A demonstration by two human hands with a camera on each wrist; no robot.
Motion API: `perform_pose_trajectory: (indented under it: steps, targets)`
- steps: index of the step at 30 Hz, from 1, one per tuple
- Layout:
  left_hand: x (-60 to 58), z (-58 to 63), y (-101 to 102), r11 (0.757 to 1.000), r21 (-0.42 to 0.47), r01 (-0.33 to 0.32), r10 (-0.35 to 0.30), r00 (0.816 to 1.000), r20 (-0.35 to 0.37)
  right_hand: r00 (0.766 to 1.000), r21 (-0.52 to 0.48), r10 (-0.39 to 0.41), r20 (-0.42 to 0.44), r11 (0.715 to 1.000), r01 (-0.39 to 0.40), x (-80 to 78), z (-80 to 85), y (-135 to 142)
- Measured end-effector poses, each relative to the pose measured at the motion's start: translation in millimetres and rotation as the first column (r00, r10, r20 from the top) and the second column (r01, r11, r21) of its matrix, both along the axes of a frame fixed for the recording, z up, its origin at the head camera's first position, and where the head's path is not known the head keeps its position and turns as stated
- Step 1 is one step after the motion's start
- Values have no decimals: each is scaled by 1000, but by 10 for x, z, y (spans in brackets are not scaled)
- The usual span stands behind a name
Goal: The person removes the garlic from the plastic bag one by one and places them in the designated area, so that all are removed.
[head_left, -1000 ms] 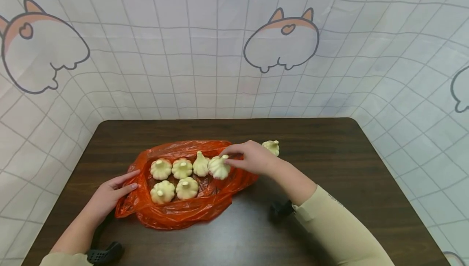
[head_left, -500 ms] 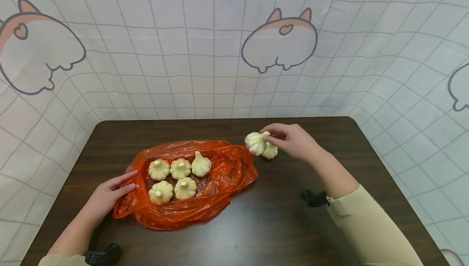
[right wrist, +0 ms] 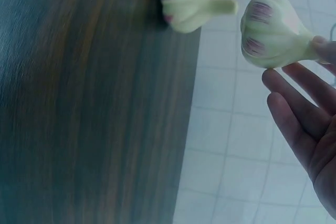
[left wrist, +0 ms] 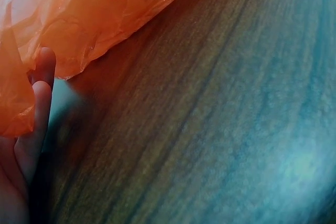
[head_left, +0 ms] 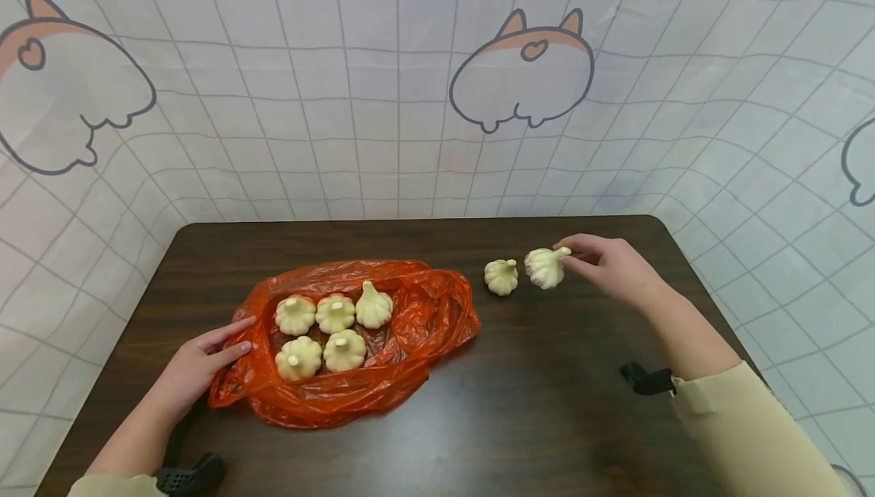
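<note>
Garlic point(right wrist: 273, 30) in right grip point(right wrist: 317, 129) shows purple streaks (clearest from right wrist)

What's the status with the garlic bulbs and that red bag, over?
Right hand pinching one bulb by its stem. Left hand touching the red bag, five bulbs inside. Loose bulb on the table near the held one; no obstruction seen.
</note>
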State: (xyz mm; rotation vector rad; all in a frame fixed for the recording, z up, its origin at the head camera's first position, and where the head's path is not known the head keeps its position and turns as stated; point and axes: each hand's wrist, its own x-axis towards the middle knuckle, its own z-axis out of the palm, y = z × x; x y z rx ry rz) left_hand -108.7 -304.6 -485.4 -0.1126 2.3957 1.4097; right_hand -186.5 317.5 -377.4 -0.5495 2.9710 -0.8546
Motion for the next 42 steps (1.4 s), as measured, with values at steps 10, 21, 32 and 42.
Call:
perform_pose_trajectory:
  steps: [10,21,32,42]
  targets:
    - [-5,43,-34,1000,2,-5,5,1000,-5,998,11,-8,64,1000,7,-194,-224,91]
    - [-1,-1,-24,1000,14,-25,25,1000,12,992,90,-23,120,996,12,-377,-422,38]
    - [17,-13,-10,1000,5,-28,28,999,16,991,87,-32,130,996,21,-417,-553,-7]
    - [-3,-23,11,1000,5,-28,28,999,25,986,52,-48,159,998,40,-446,-652,6]
